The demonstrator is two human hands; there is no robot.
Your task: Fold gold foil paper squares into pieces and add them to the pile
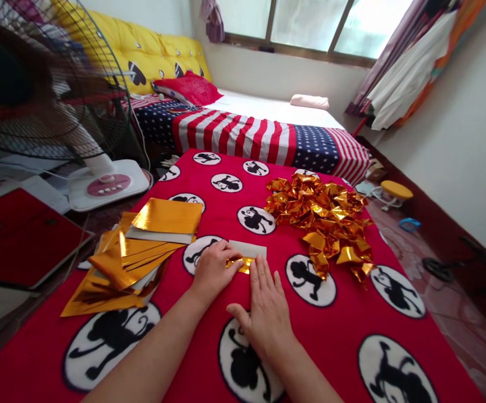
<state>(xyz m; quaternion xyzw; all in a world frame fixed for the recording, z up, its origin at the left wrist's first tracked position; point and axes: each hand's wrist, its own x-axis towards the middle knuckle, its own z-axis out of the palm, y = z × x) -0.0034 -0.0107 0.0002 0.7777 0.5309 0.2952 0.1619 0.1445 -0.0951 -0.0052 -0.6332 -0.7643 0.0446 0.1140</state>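
Left of the left fingers: gold foil sheets [167,215], loosely stacked, judged yet to be folded. The person's left hand [215,268] bends over a part-folded foil sheet [247,249]; pinch cannot be told. Right hand [270,308] presses its near edge, fingers extended, thumb apart. Rightward beyond these: shaped foil pieces [322,207], heaped, judged done. No container seen.

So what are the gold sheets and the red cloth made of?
The gold sheets look like thin paper with a shiny, foil-like top: they catch bright light, and dull grey-white undersides show. The red cloth seems soft and matte, maybe fleece, since the monkey pictures have slightly fuzzy edges; I can't tell exactly which fabric.
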